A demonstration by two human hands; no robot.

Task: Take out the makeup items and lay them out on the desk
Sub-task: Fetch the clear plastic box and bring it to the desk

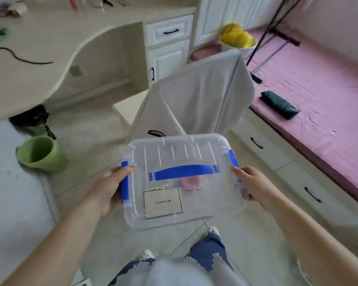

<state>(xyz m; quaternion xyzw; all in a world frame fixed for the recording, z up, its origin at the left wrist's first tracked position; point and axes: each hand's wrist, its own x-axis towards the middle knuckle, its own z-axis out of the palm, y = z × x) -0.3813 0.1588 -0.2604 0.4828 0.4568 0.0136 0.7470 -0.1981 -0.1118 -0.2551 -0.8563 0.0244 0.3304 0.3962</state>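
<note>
Box: I carry a clear plastic storage box [184,182] in front of me above the tiled floor [95,141], its lid on and roughly level
Lid: a blue carry handle [183,172] lies flat across the middle of the lid, and blue clips sit on both short sides, the left clip [124,181] and the right clip [234,162]
My left hand: my left hand [108,188] grips the left short side of the box, fingers curled underneath and the thumb laid over the top edge beside the left clip
My right hand: my right hand [250,183] grips the right short side, thumb on the lid edge just by the right clip, fingers wrapped round the wall below
Contents: through the lid I see a pale rectangular card or packet with a dark border [163,203] and a round pink item [190,182] near the handle; I cannot tell what else lies inside
Tabletop: the curved cream tabletop [50,38] is well apart, up and to my left, with a dark cord [19,56] and small blurred items on it
Chair: a chair draped in white cloth [201,96] stands just beyond the box
Floor items: a green bucket [39,153] sits on the floor to my left
Bed: a bed with a pink sheet [318,79] lies to my right, a dark folded bundle [279,104] resting on it
Bowl: a white tub of yellow things [238,38] stands behind the chair
</note>
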